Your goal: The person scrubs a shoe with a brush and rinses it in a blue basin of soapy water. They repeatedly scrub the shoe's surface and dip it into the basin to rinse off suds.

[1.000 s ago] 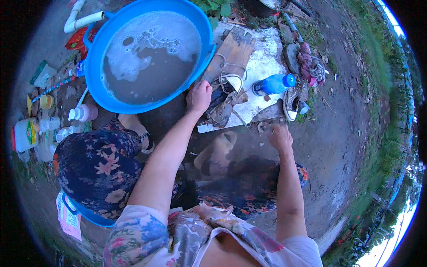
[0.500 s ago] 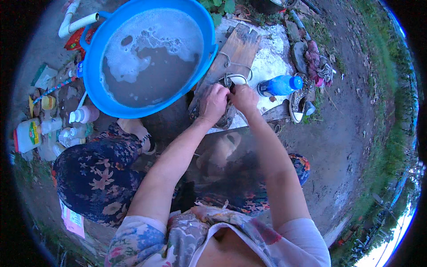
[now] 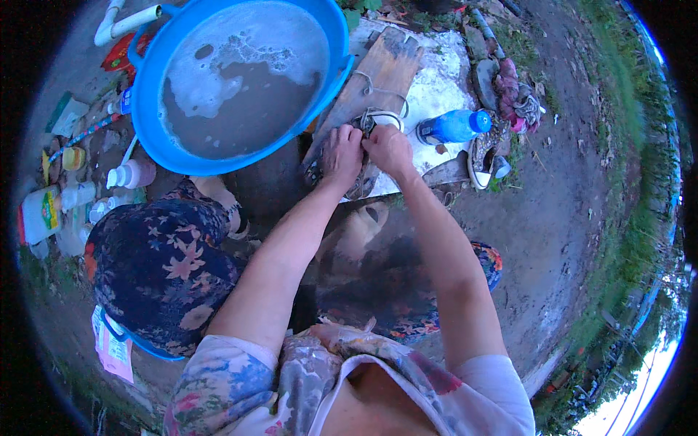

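My left hand (image 3: 340, 154) and my right hand (image 3: 390, 148) meet over a dark shoe (image 3: 367, 123) with a white rim. The shoe lies on a wooden board (image 3: 385, 69) that leans against a big blue basin (image 3: 156, 138). Both hands grip the shoe, fingers curled at its laces. The basin holds murky water with white foam (image 3: 218, 65). Much of the shoe is hidden under my hands.
A blue plastic bottle (image 3: 454, 125) and a second shoe (image 3: 483, 156) lie to the right on a pale slab (image 3: 443, 80). Several bottles and containers (image 3: 69, 200) stand at the left. White pipes (image 3: 123, 18) lie at the top left. Bare dirt ground (image 3: 567, 218) stretches to the right.
My right hand came up from the ground to the shoe. My left hand left the basin's rim and joined it; both now grip the shoe a little further along the board.
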Demonstrator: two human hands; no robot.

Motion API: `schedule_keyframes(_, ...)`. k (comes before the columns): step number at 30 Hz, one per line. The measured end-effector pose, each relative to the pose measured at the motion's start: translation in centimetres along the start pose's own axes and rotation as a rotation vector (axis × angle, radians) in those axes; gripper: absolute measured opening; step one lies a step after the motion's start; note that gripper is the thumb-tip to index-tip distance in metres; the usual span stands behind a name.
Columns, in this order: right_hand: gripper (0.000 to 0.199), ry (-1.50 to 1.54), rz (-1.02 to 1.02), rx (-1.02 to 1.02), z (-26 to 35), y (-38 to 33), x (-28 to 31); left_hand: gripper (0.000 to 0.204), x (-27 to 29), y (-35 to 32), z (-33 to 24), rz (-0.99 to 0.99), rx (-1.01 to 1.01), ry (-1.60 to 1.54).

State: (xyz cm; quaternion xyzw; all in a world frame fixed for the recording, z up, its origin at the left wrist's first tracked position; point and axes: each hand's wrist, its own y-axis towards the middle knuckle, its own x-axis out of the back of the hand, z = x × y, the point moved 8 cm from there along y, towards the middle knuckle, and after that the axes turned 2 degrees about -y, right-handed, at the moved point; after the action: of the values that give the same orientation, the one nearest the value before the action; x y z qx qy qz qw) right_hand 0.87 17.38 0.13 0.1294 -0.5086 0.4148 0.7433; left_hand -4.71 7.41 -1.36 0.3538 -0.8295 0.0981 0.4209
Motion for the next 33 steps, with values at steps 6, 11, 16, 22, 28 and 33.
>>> schedule_keyframes(6,0.011,1.103,0.115,-0.714,-4.3,-1.4,-2.9,0.023,0.1,0.0,-0.1,0.014,0.017,-0.036)
schedule_keyframes(11,0.020,1.092,-0.286,-0.752,-7.8,-4.9,-1.5,0.025,0.4,1.1,0.2,-0.023,0.012,-0.295)
schedule_keyframes(16,0.049,0.625,0.037,-0.535,-4.7,-6.4,-6.6,0.028,1.2,2.2,0.1,-0.189,0.051,-0.265)
schedule_keyframes(22,0.020,0.384,-0.144,-0.304,-2.6,-5.6,-4.1,0.026,-0.5,5.6,2.0,0.078,0.178,-0.187)
schedule_keyframes(28,0.023,0.569,-0.249,-0.466,-7.3,-5.7,-3.9,0.029,-2.1,3.2,1.7,0.179,0.633,-1.144)
schedule_keyframes(33,0.018,0.105,-0.589,-0.145,-1.4,-6.3,3.2,0.018,-2.3,2.3,6.0,0.168,0.716,-1.408)
